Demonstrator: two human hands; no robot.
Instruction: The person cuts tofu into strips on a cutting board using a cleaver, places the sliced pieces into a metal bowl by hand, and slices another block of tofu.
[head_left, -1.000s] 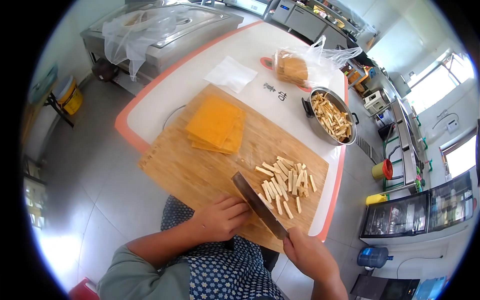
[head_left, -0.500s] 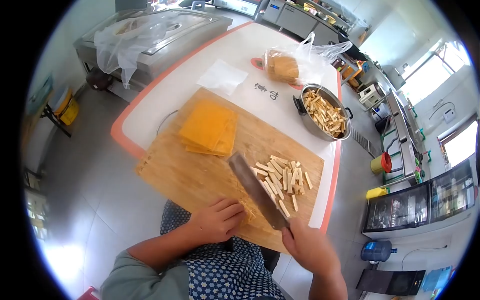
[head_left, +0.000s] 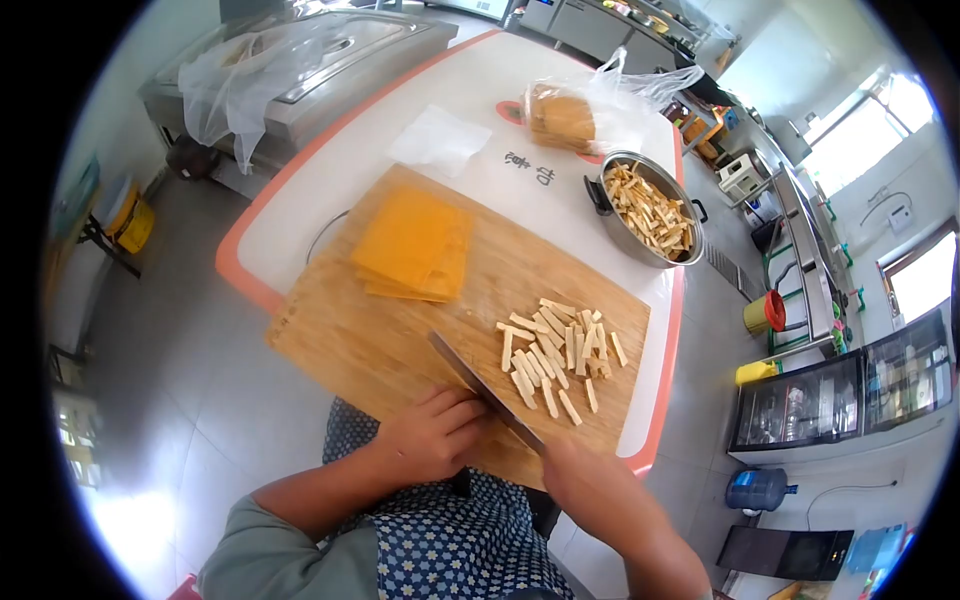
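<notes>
My right hand [head_left: 580, 475] is wrapped round the handle of a cleaver [head_left: 485, 392], whose blade lies slanted over the near part of the wooden cutting board [head_left: 350, 350]. Beside the blade, on its left, my left hand [head_left: 430, 435] rests on the board's near edge with fingers curled; what is under them is hidden. Pale cut strips [head_left: 550, 352] lie scattered right of the blade. Flat orange sheets [head_left: 412, 240] are stacked on the board's far left part.
A steel pot [head_left: 655, 210] of cut strips stands beyond the board on the white table [head_left: 440, 85]. Near it lies a plastic bag [head_left: 575, 115] with orange-brown blocks. A white sheet [head_left: 440, 138] lies behind the board. A steel counter [head_left: 375, 50] stands at the back left.
The cleaver first moved right off my left fingers, then came back left and down beside them. More strips lie spread at the left of the pile. The view has shifted slightly.
</notes>
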